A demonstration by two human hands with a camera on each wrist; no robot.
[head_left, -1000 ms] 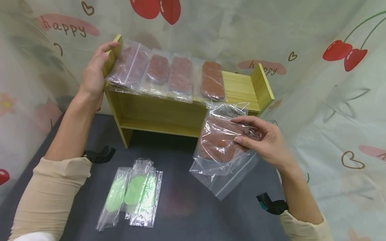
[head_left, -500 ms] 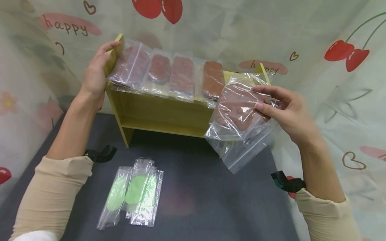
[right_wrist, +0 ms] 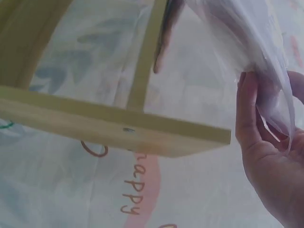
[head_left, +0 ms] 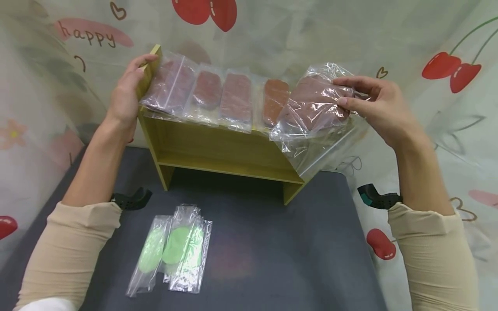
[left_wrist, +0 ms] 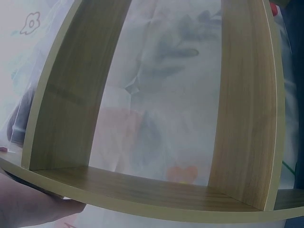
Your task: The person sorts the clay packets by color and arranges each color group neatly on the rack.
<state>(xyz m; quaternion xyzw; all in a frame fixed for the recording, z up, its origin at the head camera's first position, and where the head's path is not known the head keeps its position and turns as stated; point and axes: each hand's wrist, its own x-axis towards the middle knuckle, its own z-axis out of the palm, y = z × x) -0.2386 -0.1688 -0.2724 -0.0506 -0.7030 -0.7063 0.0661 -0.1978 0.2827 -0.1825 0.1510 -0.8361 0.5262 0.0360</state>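
Note:
My left hand grips the upright left end panel of a small two-tier wooden shelf. Along its top lie several clear zip bags with flat reddish-brown pieces inside. Between thumb and fingers, my right hand pinches clear plastic bags holding a wider reddish-brown piece. They overlap the right end of the shelf top, and a loose zip flap hangs below the front edge. In the right wrist view, the bag plastic is tilted, apart from the shelf's end panel.
On the dark grey tabletop, in front of the shelf, lie several clear packets with light green pieces. A printed cloth with cherries and writing hangs close behind and on both sides.
My right hand has lifted the bags from in front of the shelf, up and to the right, over the top's right end. The left hand keeps its grip on the panel.

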